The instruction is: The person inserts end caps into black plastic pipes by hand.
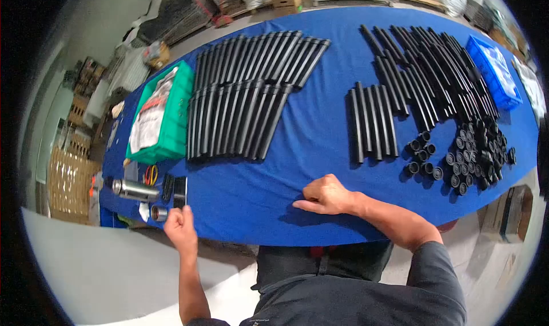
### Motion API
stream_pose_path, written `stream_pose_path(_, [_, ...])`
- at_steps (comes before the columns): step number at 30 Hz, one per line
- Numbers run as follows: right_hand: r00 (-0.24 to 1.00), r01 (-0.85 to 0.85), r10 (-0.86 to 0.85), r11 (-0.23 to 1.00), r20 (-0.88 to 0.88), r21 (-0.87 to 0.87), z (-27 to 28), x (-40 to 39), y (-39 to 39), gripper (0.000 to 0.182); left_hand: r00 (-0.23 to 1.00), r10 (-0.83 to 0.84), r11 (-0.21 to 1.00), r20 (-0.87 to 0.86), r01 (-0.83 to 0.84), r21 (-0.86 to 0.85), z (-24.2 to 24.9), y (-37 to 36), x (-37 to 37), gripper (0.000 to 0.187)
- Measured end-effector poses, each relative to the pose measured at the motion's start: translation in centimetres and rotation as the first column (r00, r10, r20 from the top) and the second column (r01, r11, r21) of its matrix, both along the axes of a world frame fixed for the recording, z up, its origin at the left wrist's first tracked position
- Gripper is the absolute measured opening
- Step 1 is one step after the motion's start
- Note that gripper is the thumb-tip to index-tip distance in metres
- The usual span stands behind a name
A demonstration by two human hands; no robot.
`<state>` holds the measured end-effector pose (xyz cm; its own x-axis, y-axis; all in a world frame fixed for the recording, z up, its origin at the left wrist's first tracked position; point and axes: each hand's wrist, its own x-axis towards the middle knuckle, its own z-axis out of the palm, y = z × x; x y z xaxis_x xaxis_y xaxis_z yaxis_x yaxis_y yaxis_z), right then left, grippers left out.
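My left hand point(180, 227) is closed at the table's front left edge, just below a dark flat phone-like object point(180, 192); whether anything is inside the fingers is hidden. My right hand point(326, 195) is curled over the blue cloth point(257, 194) near the front, thumb pointing left, with nothing visible in it. Beyond it stand black tubes point(372, 123) side by side, lying flat. Capped black tubes point(234, 120) lie in two rows at the centre left. Several black round caps point(466, 157) are piled at the right.
A green crate point(178, 120) holding a printed bag is at the left. Nearer me are a steel flask point(135, 190), a metal cup point(159, 213) and yellow-orange bands point(151, 175). More black tubes point(434, 68) and a blue bin point(497, 77) are at the back right.
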<state>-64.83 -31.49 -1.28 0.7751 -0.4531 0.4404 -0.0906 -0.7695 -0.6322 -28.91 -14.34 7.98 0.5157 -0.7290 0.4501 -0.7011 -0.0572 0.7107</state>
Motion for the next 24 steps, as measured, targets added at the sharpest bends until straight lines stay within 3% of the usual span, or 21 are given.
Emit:
stream_pose_path(2, [0.995,0.01,-0.005,0.999,0.097,-0.053,0.1,-0.4,0.3,0.049,0.976,-0.217,0.976,0.024,0.216,0.033,0.5,-4.5,-5.1,0.045])
stream_pose_path(3, [0.997,-0.007,0.015,0.995,0.081,-0.102,0.0,-0.6,0.5,0.049,0.963,-0.269,0.957,0.024,0.264,0.124,0.3,-6.9,-7.0,0.044])
stream_pose_path(6, [0.997,-0.02,0.025,0.997,0.069,-0.076,-0.5,-1.4,0.5,0.05,0.897,-0.43,0.896,0.103,0.411,0.168,-0.7,-14.7,-14.0,0.04])
stream_pose_path(8, [0.996,-0.024,0.026,0.999,0.09,-0.028,-0.7,-1.6,0.3,0.049,0.855,-0.519,0.844,0.024,0.508,0.17,-2.4,-19.3,-17.9,0.037])
stream_pose_path(9, [0.994,-0.03,0.031,0.999,0.104,-0.01,-0.7,-1.6,0.1,0.049,0.827,-0.56,0.817,0.057,0.539,0.207,-2.9,-21.1,-19.9,0.014])
stream_pose_path(10, [0.995,-0.04,0.04,0.999,0.095,0.003,-0.4,-1.8,0.1,0.046,0.778,-0.628,0.745,-0.01,0.605,0.28,-2.8,-22.5,-22.1,0.026])
stream_pose_path(11, [0.996,-0.041,0.04,0.999,0.08,0.01,-0.5,-1.8,0.2,0.046,0.64,-0.739,0.673,0.211,0.692,0.261,-4.3,-24.3,-23.3,0.051])
stream_pose_path(12, [0.997,-0.046,0.045,0.999,0.063,0.014,-0.6,-1.8,0.2,0.045,0.529,-0.777,0.626,0.342,0.708,0.327,-4.7,-25.6,-24.5,0.056])
stream_pose_path(13, [0.998,-0.052,0.051,0.999,0.048,0.016,-0.6,-1.7,0.2,0.045,0.453,-0.775,0.613,0.44,0.708,0.351,-5.0,-26.3,-25.8,0.057])
stream_pose_path(15, [0.998,-0.045,0.044,0.999,0.042,0.022,-0.7,-1.8,0.2,0.044,0.433,-0.772,0.615,0.465,0.695,0.373,-6.0,-27.1,-27.5,0.064])
stream_pose_path(18, [0.998,-0.051,0.051,0.999,0.032,0.019,-0.7,-1.6,0.2,0.044,0.393,-0.755,0.631,0.525,0.656,0.415,-7.0,-27.6,-27.7,0.057])
stream_pose_path(21, [0.996,-0.034,0.035,0.999,0.076,-0.006,-0.5,-2.0,0.1,0.045,0.518,-0.728,0.675,0.449,0.658,0.334,-6.4,-28.3,-26.4,0.044])
stream_pose_path(22, [0.99,-0.02,0.023,1.0,0.14,-0.021,-0.7,-1.9,0.2,0.045,0.624,-0.709,0.705,0.328,0.639,0.308,-5.9,-28.4,-26.5,0.03])
stream_pose_path(23, [0.978,-0.013,0.022,0.999,0.208,-0.041,-0.8,-1.6,0.0,0.046,0.752,-0.64,0.706,0.156,0.496,0.505,-5.5,-28.2,-26.7,0.042])
stream_pose_path(24, [0.983,-0.017,0.022,0.999,0.181,-0.031,-0.6,-1.4,-0.1,0.046,0.761,-0.623,0.694,0.184,0.428,0.579,-5.3,-28.0,-26.7,0.051])
